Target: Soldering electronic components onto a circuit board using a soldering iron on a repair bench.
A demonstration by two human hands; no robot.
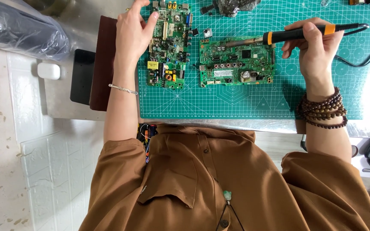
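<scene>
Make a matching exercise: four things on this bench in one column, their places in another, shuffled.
1. soldering iron
2. left circuit board
3. right circuit board
4. white case

A. under the left hand
B. off the green cutting mat, far left
C. held in the right hand
D. below the iron's tip, mid-mat

Pairs: 1-C, 2-A, 3-D, 4-B
</scene>
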